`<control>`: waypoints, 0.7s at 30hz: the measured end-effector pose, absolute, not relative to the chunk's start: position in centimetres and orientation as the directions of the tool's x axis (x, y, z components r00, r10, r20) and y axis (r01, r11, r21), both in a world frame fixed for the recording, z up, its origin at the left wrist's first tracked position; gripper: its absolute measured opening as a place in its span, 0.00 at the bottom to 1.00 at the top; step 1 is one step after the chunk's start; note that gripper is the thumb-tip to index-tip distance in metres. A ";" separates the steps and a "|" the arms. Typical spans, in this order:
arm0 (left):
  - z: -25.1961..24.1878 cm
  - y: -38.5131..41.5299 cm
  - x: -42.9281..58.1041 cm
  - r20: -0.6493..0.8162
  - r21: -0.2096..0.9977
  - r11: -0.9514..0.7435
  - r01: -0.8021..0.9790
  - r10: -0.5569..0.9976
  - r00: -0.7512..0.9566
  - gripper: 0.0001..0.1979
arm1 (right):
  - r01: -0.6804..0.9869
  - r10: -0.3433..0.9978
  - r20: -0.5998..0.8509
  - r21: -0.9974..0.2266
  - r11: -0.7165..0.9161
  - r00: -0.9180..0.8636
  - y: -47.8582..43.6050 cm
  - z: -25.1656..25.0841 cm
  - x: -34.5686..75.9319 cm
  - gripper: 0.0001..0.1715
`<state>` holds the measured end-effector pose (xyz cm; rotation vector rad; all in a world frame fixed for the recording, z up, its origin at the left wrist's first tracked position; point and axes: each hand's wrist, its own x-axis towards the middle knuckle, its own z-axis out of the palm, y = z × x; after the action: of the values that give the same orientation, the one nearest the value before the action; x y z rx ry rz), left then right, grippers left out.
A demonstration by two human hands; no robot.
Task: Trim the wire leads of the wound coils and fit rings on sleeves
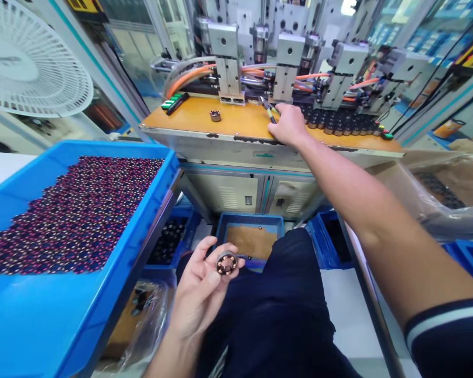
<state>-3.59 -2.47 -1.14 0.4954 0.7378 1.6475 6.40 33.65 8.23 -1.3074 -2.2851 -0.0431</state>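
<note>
My left hand is palm up over my lap and pinches a small round copper-wound coil part between thumb and fingers. My right hand reaches forward onto the orange machine table and closes round a small pair of cutters with green handles, their tips pointing toward the machine heads. A single metal ring part lies on the orange table left of that hand. A row of dark coil parts stands along the table to the right of my right hand.
A large blue tray full of several purple-and-copper coil parts sits at my left. Blue bins stand on the floor under the table. A white fan is at upper left. Plastic bags lie at right.
</note>
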 end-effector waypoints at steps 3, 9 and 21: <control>-1.7 -2.4 -4.2 -0.077 0.725 -0.091 -0.683 0.974 -0.211 0.24 | 0.802 0.778 0.451 -0.194 0.565 -0.438 34.5 7.8 5.9 0.15; -1.4 -1.2 -4.2 -0.091 0.693 -0.089 -0.715 0.974 -0.209 0.22 | 0.786 0.763 0.393 -0.141 0.602 -0.513 35.3 8.4 6.0 0.18; 1.0 -7.6 -13.6 -0.337 0.778 -0.177 -0.603 0.691 -0.639 0.19 | 0.831 0.802 0.319 -0.074 0.552 -0.504 34.4 9.0 6.0 0.23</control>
<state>-13.63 -7.61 1.03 0.1147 1.2087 1.9178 5.98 34.43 8.99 -1.3466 -2.4746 -0.1266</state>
